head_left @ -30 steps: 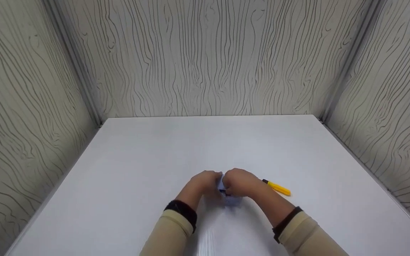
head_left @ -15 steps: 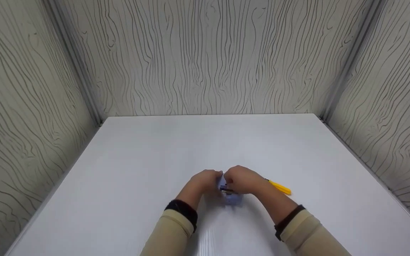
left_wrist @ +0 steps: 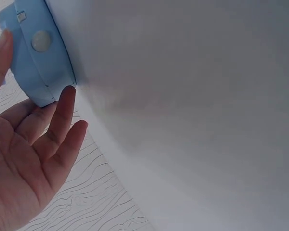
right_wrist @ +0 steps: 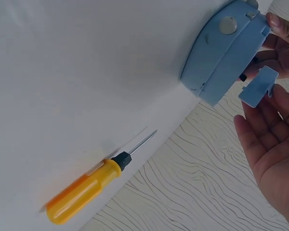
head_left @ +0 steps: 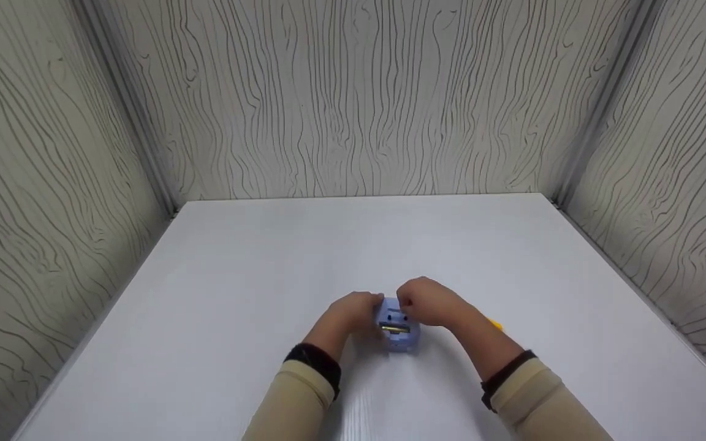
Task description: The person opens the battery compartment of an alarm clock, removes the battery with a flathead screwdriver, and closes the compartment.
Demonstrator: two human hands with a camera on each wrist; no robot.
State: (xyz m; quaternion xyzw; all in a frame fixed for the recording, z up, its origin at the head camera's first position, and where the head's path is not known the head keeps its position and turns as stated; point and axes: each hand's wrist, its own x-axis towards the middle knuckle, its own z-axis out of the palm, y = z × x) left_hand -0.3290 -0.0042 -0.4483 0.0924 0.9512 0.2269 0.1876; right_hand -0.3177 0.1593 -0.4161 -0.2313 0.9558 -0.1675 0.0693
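Note:
A small rounded light blue plastic device [head_left: 399,344] rests on the white table between both hands. Its upper face has a slot with a dark and gold battery-like piece in it, plus two black knobs. My left hand [head_left: 359,309] grips the far left side; in the left wrist view the thumb lies on the blue casing [left_wrist: 36,60] and fingertips touch its edge. My right hand [right_wrist: 279,154] pinches a thin blue battery cover [right_wrist: 258,87] between thumb and fingers, just off the device's face. From the head view that cover is hidden behind the right hand.
A screwdriver [right_wrist: 84,190] with a yellow handle lies on the table to the right, mostly hidden by the right forearm in the head view. Wood-grain-patterned panels [head_left: 353,98] enclose the white table [head_left: 236,257] at the back and sides.
My right hand has moved up and right, away from the device with the cover, uncovering its face and slot. The left hand stays in place. The right forearm now hides more of the screwdriver.

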